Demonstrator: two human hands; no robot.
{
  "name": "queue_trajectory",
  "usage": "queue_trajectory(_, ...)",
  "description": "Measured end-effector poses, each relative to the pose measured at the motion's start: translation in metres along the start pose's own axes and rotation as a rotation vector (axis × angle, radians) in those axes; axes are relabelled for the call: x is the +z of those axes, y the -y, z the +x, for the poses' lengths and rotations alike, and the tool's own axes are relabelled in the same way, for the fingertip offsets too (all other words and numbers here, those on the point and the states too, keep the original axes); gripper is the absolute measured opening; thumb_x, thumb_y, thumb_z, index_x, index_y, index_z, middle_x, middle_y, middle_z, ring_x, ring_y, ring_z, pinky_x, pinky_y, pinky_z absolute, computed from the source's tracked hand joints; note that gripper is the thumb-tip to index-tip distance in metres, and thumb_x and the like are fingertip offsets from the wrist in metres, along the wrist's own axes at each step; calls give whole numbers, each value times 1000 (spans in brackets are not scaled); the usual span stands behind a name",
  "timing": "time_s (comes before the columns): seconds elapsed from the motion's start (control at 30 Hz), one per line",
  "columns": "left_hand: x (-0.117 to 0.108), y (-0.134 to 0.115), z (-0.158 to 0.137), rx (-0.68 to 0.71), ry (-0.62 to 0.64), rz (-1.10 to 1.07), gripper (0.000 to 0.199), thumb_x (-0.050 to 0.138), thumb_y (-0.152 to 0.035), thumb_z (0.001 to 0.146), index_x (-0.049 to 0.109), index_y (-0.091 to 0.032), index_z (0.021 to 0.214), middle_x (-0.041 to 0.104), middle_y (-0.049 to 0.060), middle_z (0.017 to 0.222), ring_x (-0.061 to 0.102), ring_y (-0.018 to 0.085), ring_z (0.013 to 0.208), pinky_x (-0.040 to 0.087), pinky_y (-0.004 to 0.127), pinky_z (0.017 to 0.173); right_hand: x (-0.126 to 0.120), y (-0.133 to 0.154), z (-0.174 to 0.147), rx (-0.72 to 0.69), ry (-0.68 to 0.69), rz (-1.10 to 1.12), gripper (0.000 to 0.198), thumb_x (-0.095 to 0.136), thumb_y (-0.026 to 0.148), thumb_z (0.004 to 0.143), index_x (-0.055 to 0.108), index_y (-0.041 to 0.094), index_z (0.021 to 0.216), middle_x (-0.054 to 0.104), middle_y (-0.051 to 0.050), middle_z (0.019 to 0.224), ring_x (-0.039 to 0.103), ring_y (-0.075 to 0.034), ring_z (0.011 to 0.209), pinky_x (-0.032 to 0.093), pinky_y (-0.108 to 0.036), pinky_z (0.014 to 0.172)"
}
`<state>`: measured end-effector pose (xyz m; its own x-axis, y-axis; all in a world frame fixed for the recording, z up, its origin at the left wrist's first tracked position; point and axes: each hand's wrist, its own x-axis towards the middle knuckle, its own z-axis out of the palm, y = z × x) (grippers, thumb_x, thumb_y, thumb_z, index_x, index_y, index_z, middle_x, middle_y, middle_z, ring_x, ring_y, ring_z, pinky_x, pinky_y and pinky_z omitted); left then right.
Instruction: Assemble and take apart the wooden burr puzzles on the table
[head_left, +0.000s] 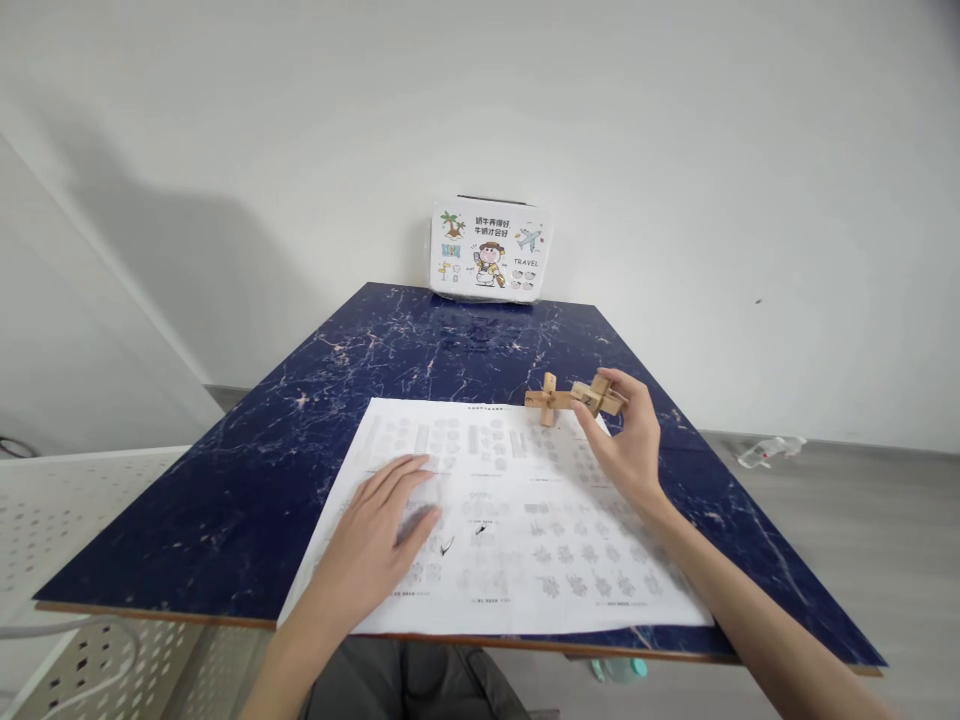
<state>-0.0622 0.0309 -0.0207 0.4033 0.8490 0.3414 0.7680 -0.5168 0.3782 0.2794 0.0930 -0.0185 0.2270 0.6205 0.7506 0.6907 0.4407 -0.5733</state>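
Note:
A large white instruction sheet (510,590), printed with rows of small diagrams, lies along the near side of the table. Flat on its left half rests my left hand (382,535), fingers stretched out and holding nothing. At the sheet's far right edge, my right hand (634,435) grips a wooden interlocking puzzle (589,397) between thumb and fingers. Just left of it is a second wooden piece, a cross-shaped puzzle (549,400) with a dark mark on one arm. Whether the two wooden things touch, I cannot tell. My right fingers hide part of the held puzzle.
The dark blue marbled table (457,350) narrows toward the wall. A white cartoon-printed case (491,250) stands upright at its far end. White perforated panels (90,500) are at the left. A crumpled clear plastic item (771,452) lies on the floor at right.

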Motion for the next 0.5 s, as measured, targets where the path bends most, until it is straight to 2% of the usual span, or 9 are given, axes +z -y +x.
queue_trajectory(0.27, 0, 0, 0, -3, 11, 6, 35, 51, -42, 104, 55, -27, 136, 58, 6, 150, 49, 28, 144, 43, 52, 118, 0, 20, -8, -79, 175, 130, 52, 75, 34, 90, 56, 28, 139, 63, -12, 138, 61, -32, 128, 49, -55, 109)
queue_trajectory(0.37, 0, 0, 0, -2, 18, 8, 35, 51, -42, 104, 54, -27, 136, 58, 6, 150, 48, 27, 144, 43, 52, 118, 1, 28, -13, -35, 331, 254, 55, 78, 35, 89, 56, 30, 139, 65, -10, 138, 64, -32, 126, 51, -54, 108)
queue_trajectory(0.5, 0, 0, 0, -2, 18, 18, 35, 52, -41, 104, 55, -27, 136, 57, 6, 151, 48, 27, 144, 43, 51, 118, 3, 39, -21, 101, 587, 456, 62, 81, 35, 87, 53, 32, 143, 62, -10, 144, 60, -30, 133, 49, -54, 113)
